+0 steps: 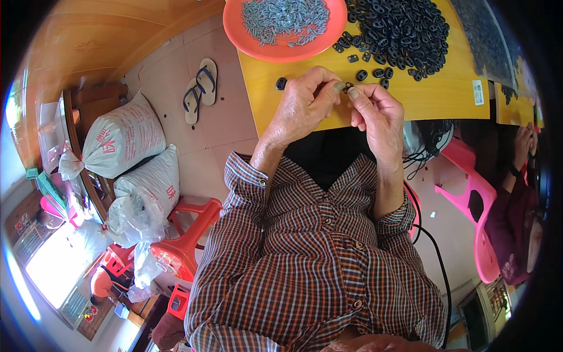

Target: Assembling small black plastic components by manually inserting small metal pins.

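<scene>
Over the yellow tabletop point(434, 107), my hands meet close to its near edge. My left hand point(306, 104) is closed in a pinch, thumb and forefinger at the left side of a small black cord lock piece point(348, 86). From the other side, my right hand point(377, 112) grips the same piece between thumb and fingers. My fingertips partly cover it. Just beyond them lie several loose black oval two-hole cord lock pieces point(362, 75), and another dark piece point(281, 83) is left of my left hand.
An orange-red plate point(237, 36) holds many thin grey metal pieces point(281, 22), perhaps springs. Right of it is a large heap of black cord lock pieces point(404, 35). White sacks point(126, 138), a red stool point(187, 234) and slippers point(192, 101) are left. A person's hand point(522, 144) shows far right.
</scene>
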Action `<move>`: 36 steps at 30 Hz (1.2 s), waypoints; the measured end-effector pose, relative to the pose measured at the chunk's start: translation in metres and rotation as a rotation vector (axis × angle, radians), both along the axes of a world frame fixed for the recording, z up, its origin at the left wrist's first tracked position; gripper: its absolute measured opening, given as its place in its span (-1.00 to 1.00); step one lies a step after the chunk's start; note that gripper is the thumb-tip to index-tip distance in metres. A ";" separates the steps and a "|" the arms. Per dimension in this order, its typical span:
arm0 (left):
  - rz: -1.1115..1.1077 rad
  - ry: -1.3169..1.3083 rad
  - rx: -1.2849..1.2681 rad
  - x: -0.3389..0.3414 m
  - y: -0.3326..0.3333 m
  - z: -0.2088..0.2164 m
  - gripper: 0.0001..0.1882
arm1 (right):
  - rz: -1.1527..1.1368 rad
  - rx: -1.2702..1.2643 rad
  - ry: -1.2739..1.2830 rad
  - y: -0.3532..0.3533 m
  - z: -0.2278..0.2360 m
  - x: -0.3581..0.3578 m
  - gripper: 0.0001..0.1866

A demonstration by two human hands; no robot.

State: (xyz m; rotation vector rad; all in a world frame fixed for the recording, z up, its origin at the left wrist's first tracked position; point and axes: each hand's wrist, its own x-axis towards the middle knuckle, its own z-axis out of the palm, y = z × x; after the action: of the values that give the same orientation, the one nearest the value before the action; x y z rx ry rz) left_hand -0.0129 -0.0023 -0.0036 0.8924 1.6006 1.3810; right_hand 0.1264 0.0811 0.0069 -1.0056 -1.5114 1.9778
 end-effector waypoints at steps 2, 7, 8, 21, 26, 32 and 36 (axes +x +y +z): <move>-0.008 -0.034 -0.005 -0.001 -0.001 0.000 -0.85 | -0.008 -0.038 0.003 0.000 -0.001 -0.001 -0.84; -0.026 -0.062 0.018 -0.003 -0.002 -0.002 -0.87 | -0.022 -0.161 -0.006 0.001 -0.003 -0.001 -0.83; -0.027 -0.063 0.018 -0.003 -0.002 -0.002 -0.87 | -0.002 -0.185 0.003 0.002 -0.005 0.000 -0.83; -0.042 -0.011 0.004 0.001 0.001 0.000 -0.87 | -0.092 -0.027 0.015 -0.005 -0.003 0.009 -0.83; 0.012 0.011 -0.002 0.007 0.002 0.000 -0.86 | -0.212 0.043 -0.010 0.003 -0.001 0.025 -0.85; 0.121 0.437 0.189 0.017 0.022 -0.010 -0.85 | -0.323 0.020 -0.008 0.010 -0.002 0.030 -0.86; 0.072 0.808 0.139 0.024 0.034 -0.004 -0.77 | -0.305 0.002 0.033 0.010 -0.002 0.032 -0.82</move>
State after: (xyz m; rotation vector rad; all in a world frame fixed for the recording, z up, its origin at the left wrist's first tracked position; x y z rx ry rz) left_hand 0.0115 0.0317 -0.0077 1.6298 2.1475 1.2557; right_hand 0.1582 0.0907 0.0046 -1.1223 -1.2570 1.7682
